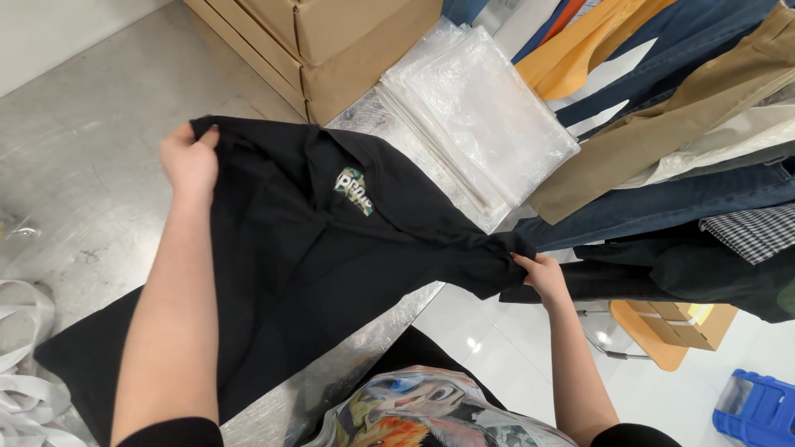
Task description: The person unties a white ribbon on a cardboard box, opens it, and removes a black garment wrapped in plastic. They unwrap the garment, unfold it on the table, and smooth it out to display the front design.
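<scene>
Black cloth fills the middle of the scene: a black shirt (306, 248) with a small colourful print on its chest is stretched out between the person's two hands, hanging partly over the shiny metal desk (74, 165) and partly over the gap beside it. The left hand (190, 159) is raised at the far upper edge of the shirt, its fingers (201, 137) curled shut over a fold of the fabric. The right hand (542, 271) pinches the shirt's other end, where the cloth bunches into a tight twist, with its fingers closed on that bunch. Behind the shirt, a stack of clear plastic bags (480, 116) lies on the desk, just beside some cardboard boxes (331, 50). To the right, a row of hanging clothes (679, 141) in blue, tan, orange and check crowds in near the right hand. White straps (25, 372) lie at the desk's near left edge, and a blue plastic object (758, 410) sits on the pale floor at the lower right.
</scene>
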